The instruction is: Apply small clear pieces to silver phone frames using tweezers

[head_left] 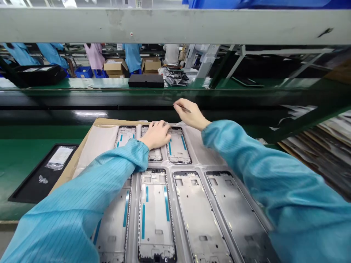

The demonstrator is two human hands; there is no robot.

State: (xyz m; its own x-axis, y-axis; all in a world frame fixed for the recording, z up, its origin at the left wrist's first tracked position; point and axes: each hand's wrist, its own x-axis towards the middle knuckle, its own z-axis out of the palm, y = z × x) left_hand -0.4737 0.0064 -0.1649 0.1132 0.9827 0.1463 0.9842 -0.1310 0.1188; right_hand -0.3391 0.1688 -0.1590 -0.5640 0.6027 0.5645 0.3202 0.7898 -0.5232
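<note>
Green table [22, 142]; cardboard sheet [70, 163] under translucent plastic tray [201, 149]; dark conveyor belt [55, 114] and workers [132, 56] beyond tray. Phone frames [156, 212] in tray, two rows, long axes running away from wearer. Frames flat, rectangular, grey metal, some with blue strips [143, 221]. Left hand [156, 136] on tray's far row, fingertips hidden, grip cannot be told. Right hand [189, 114] above tray's far edge, fingers clamped on thin tool [184, 108].

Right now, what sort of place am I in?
Likely an electronics factory: metal frames resembling phone housings lie in a compartmented tray, and people in similar blue clothing appear in the background.
</note>
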